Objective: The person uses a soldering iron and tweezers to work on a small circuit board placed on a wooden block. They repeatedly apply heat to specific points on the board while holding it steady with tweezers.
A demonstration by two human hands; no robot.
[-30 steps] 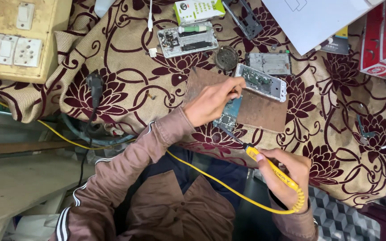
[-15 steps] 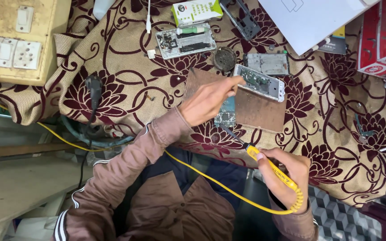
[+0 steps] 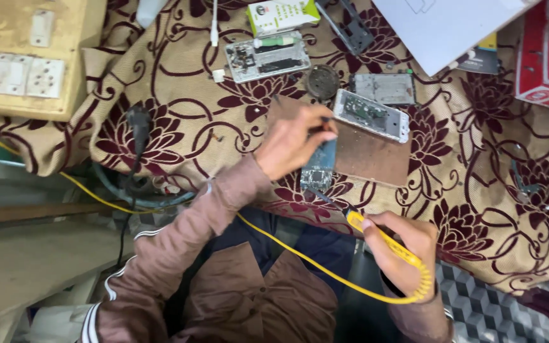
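Soldering iron (image 3: 382, 238), yellow handle, is clenched in the right hand (image 3: 401, 251); dark tip points up-left from the fingers (image 3: 368, 223) toward a small blue circuit board (image 3: 319, 166). Yellow cord (image 3: 287, 248) runs from the handle's back end, loops under the right wrist and trails left across the lap. Left hand (image 3: 293, 143) sits just above-left of the board, fingers (image 3: 320, 121) pinched on a thin dark tool (image 3: 323, 127); cannot tell what kind. Board lies tilted at the left edge of a brown wooden block (image 3: 370, 152), just below the left fingertips, between the two hands. Opened phone (image 3: 371, 115), white frame with internals showing, rests on the block's top edge, just right of the left fingers. Further up from the left fingers: round dark disc (image 3: 323, 81), grey metal plate (image 3: 386, 87), second opened phone (image 3: 267, 57) with a green-handled tool lying on it. Everything sits on a desk (image 3: 179, 121) covered in tan cloth with maroon flowers. Well left of the left hand: wooden switch board (image 3: 27, 63) with white sockets, black plug (image 3: 138, 121) on the cloth.
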